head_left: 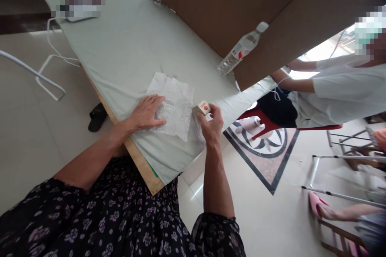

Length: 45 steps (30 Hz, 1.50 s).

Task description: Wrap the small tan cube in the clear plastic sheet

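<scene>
Left hand (148,112) spread on bubble wrap (177,108), right hand (213,124) pinching small box (204,107)

Palm down, with its fingers extended and thumb held apart, the left hand rests on the left part of the sheet and grips nothing. The right hand is closed, thumb and fingers around the small box, which has a red mark on its pale face and sits just beside the sheet's right edge; whether it touches the tablecloth (120,44) is hard to tell. The bubble wrap lies flat near the table's corner. Beyond it, 2 clear plastic bottles (239,51) stand by a brown cardboard panel (208,16). At right, a co-worker in a white shirt (340,96) sits on a red seat (319,127).
</scene>
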Available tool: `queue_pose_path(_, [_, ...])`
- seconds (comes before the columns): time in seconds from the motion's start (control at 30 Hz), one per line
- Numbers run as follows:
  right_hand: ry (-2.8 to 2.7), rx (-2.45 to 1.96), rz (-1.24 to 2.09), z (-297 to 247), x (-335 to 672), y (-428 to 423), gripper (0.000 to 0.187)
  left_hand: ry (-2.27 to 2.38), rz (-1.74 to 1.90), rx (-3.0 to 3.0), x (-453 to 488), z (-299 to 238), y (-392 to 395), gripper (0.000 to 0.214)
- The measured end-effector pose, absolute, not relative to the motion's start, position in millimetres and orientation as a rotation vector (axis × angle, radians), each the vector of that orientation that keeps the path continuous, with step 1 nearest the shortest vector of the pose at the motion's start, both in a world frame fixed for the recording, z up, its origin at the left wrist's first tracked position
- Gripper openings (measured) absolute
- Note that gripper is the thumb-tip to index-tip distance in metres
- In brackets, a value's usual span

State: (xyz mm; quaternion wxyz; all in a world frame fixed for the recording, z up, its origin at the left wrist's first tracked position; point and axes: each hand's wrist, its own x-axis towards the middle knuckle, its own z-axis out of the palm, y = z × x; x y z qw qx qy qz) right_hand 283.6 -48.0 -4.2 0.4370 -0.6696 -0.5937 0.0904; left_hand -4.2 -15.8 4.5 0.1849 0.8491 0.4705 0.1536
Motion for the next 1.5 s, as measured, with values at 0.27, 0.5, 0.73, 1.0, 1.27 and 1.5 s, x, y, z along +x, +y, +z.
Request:
queue_pose_path(0.27, [-1.884, -1.487, 0.488, 1, 207, -26, 0.049, 1.337, 0.486, 2.371, -4, 0, -14, 0.093])
queue_pose_path(0.5, [-1.988, -1.524, 0.523, -2, 208, -27, 0.051, 1.360, 0.463, 2.374, -3, 1, -15, 0.094])
queue_pose_path(0.73, [-2.013, -1.474, 0.542, -8, 213, -17, 0.050, 1.331, 0.508, 2.366, -4, -2, -13, 0.093])
queue_pose_path(1.0, [-1.979, -1.461, 0.490, -16, 212, -27, 0.056, 1.307, 0.547, 2.364, -6, -3, -13, 0.092])
queue_pose_path(1.27, [-1.974, -1.428, 0.488, -19, 212, -29, 0.064, 1.294, 0.703, 2.223, -24, 5, -31, 0.080])
queue_pose_path(1.5, [-1.946, -1.407, 0.502, -20, 213, -30, 0.064, 1.188, 0.583, 2.395, -47, 14, -52, 0.070])
